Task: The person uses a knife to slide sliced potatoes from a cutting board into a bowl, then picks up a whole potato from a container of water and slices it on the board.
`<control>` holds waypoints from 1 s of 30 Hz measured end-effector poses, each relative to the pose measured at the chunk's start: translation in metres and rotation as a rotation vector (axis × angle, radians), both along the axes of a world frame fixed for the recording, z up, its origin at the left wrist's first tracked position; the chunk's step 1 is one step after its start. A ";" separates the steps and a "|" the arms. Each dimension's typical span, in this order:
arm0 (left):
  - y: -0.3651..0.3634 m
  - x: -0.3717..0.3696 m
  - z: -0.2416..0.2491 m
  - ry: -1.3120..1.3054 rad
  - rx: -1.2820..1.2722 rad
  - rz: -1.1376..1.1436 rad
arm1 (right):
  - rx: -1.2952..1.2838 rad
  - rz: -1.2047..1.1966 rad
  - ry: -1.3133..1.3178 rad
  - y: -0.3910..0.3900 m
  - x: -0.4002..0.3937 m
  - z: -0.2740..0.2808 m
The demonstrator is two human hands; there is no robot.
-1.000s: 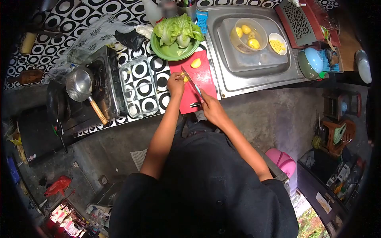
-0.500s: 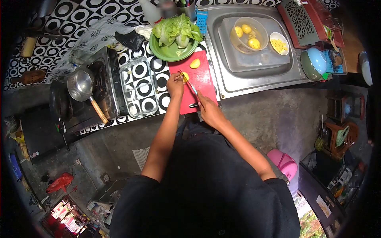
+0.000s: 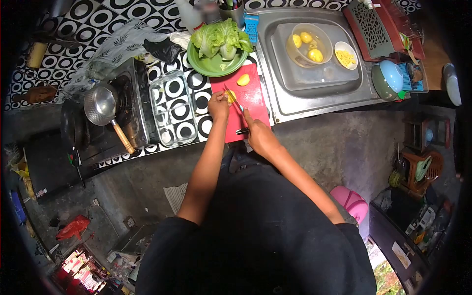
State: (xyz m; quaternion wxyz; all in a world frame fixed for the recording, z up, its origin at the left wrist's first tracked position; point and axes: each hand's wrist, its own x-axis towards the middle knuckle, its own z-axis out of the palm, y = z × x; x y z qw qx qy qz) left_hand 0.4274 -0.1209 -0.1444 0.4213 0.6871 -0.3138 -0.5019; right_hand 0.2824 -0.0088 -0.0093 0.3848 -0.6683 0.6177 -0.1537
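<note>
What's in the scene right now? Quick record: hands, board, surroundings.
left hand: on a yellow piece
right hand: gripping a knife, blade at that piece
board: red cutting board, second yellow piece near far end
beyond board: green bowl holding leafy greens
left of board: clear dish, then stove
right of board: steel sink; clear tub with yellow chunks, white bowl with cut bits
</note>
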 end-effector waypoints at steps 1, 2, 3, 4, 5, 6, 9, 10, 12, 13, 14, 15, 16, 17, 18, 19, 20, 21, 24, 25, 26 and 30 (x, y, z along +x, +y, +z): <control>0.000 0.001 -0.002 0.003 0.015 -0.016 | 0.010 0.001 -0.003 0.000 0.001 0.000; -0.001 0.002 -0.003 0.007 0.031 -0.033 | 0.021 0.002 -0.005 -0.001 0.002 0.000; 0.000 0.002 -0.002 0.017 0.043 -0.029 | 0.032 0.002 -0.006 -0.001 0.003 0.000; 0.000 0.001 0.000 0.026 0.054 -0.024 | 0.027 0.012 0.009 -0.001 0.004 0.001; -0.001 0.000 0.002 0.037 0.065 -0.020 | 0.021 0.022 0.025 -0.002 0.006 0.003; -0.001 -0.001 0.003 0.041 0.070 -0.015 | 0.016 0.033 0.041 -0.003 0.007 0.006; -0.002 -0.002 0.005 0.052 0.085 -0.009 | 0.058 0.065 0.086 -0.007 0.008 0.014; -0.002 -0.001 0.005 0.055 0.090 -0.013 | 0.049 0.061 0.089 -0.009 0.008 0.013; -0.002 -0.002 0.003 0.070 0.092 0.000 | 0.034 0.053 0.095 -0.010 0.009 0.011; -0.003 -0.002 0.001 0.082 0.088 0.016 | 0.039 0.055 0.100 -0.011 0.009 0.011; -0.003 -0.002 0.000 0.092 0.083 0.031 | 0.043 0.056 0.104 -0.012 0.010 0.013; -0.005 -0.002 -0.002 0.093 0.085 0.031 | 0.046 0.057 0.108 -0.013 0.010 0.014; -0.005 -0.002 -0.003 0.094 0.087 0.030 | 0.044 0.066 0.122 -0.015 0.010 0.015; -0.006 -0.002 -0.004 0.094 0.091 0.029 | 0.042 0.074 0.135 -0.017 0.010 0.015; -0.006 -0.001 -0.005 0.105 0.099 0.024 | 0.040 0.083 0.149 -0.018 0.009 0.016; -0.007 0.000 -0.006 0.116 0.107 0.018 | 0.050 0.064 0.142 -0.018 0.010 0.016; -0.008 0.001 -0.007 0.127 0.115 0.013 | 0.059 0.047 0.135 -0.018 0.010 0.016; -0.009 0.001 -0.007 0.137 0.126 0.018 | 0.068 0.031 0.127 -0.019 0.011 0.016; -0.012 0.003 -0.008 0.157 0.167 0.017 | 0.070 0.022 0.091 -0.019 0.010 0.012; -0.014 0.004 -0.008 0.158 0.182 0.007 | 0.078 0.018 0.091 -0.019 0.010 0.010; -0.014 0.005 -0.008 0.158 0.196 -0.003 | 0.087 0.014 0.090 -0.019 0.010 0.007; -0.018 0.008 -0.012 0.233 0.217 0.002 | 0.092 -0.003 0.069 -0.018 0.011 0.009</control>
